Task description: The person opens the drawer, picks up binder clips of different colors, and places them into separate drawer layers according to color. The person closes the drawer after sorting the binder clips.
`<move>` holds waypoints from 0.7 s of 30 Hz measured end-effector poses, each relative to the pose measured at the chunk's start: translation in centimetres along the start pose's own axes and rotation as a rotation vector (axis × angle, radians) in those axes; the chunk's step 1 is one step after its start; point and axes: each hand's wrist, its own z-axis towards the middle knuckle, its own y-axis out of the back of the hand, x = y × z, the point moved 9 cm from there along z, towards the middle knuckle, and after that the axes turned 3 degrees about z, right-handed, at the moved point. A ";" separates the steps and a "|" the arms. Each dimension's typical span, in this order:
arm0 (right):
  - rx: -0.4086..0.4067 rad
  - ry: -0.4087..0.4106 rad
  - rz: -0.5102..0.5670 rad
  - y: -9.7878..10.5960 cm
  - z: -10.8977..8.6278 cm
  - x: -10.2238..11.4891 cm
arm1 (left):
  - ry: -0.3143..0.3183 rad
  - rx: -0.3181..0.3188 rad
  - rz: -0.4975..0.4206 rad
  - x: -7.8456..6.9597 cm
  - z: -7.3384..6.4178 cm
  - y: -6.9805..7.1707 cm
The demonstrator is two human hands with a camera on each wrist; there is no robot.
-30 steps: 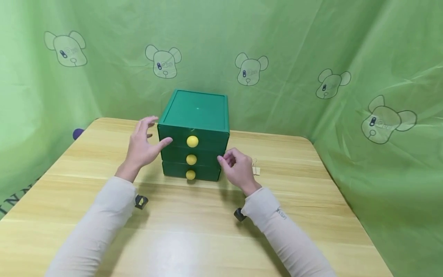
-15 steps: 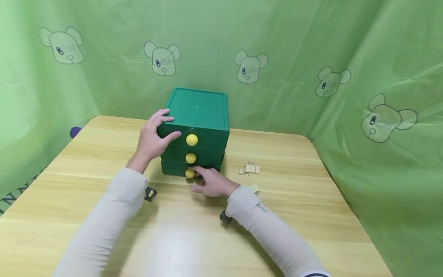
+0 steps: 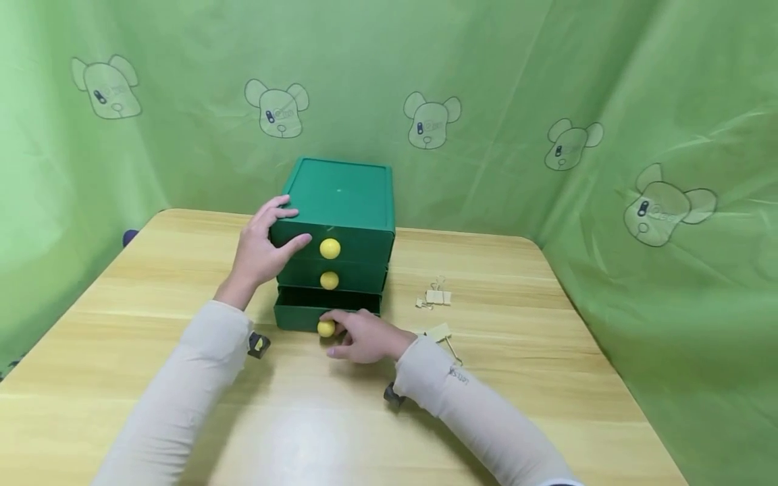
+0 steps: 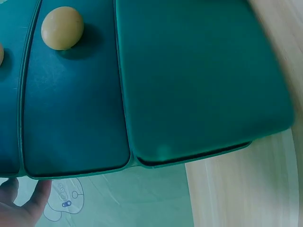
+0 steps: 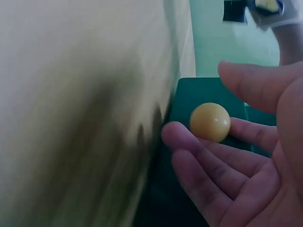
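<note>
A green drawer cabinet [image 3: 340, 196] with round yellow knobs stands at the back of the table. Its bottom drawer [image 3: 298, 317] is pulled partway out, and the dark inside shows. My right hand [image 3: 367, 335] holds the bottom yellow knob [image 5: 209, 123] between its fingers, with the thumb apart from it in the right wrist view. My left hand [image 3: 260, 248] rests on the cabinet's upper left corner, fingers over the top edge and thumb across the front. In the left wrist view, fingertips [image 4: 40, 194] touch the cabinet's side.
Right of the cabinet lie a pale binder clip [image 3: 438, 297] and a smaller binder clip [image 3: 421, 304]. Another pale binder clip [image 3: 439, 332] is partly hidden behind my right sleeve. A green curtain [image 3: 486, 61] surrounds the wooden table [image 3: 328, 418].
My left hand has come onto the cabinet's corner. My right hand has moved left from the cabinet's right side to the bottom knob, and the bottom drawer has slid out toward me.
</note>
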 end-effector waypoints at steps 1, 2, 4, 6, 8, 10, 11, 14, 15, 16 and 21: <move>0.017 0.002 0.000 -0.3 -0.3 0.3 | 0.005 0.003 -0.001 0.0 0.0 0.0; 0.035 0.004 0.000 -0.5 -0.7 0.7 | 0.009 0.007 -0.002 0.0 -0.1 0.1; 0.074 0.003 -0.007 -1.1 -1.4 1.3 | 0.014 0.013 -0.006 0.0 -0.1 0.1; 0.111 0.000 -0.011 -1.6 -2.1 1.9 | 0.015 0.021 -0.009 -0.2 -0.1 0.1; 0.146 0.001 -0.020 -2.1 -2.7 2.4 | 0.018 0.025 -0.013 -0.2 -0.1 0.1; 0.177 0.005 -0.024 -2.5 -3.2 2.9 | 0.021 0.028 -0.016 -0.3 -0.1 0.2; 0.189 0.010 -0.029 -2.6 -3.4 3.1 | 0.024 0.029 -0.017 -0.3 -0.1 0.2; 0.214 0.024 -0.033 -3.0 -3.9 3.6 | 0.026 0.031 -0.018 -0.2 0.0 0.2; 0.215 0.029 -0.036 -3.0 -4.0 3.8 | 0.026 0.032 -0.017 -0.2 0.0 0.2; 0.214 0.035 -0.040 -3.0 -4.1 3.9 | 0.026 0.034 -0.016 -0.2 0.0 0.2; 0.206 0.042 -0.045 -3.0 -4.4 4.1 | 0.030 0.057 -0.019 -0.3 0.1 0.2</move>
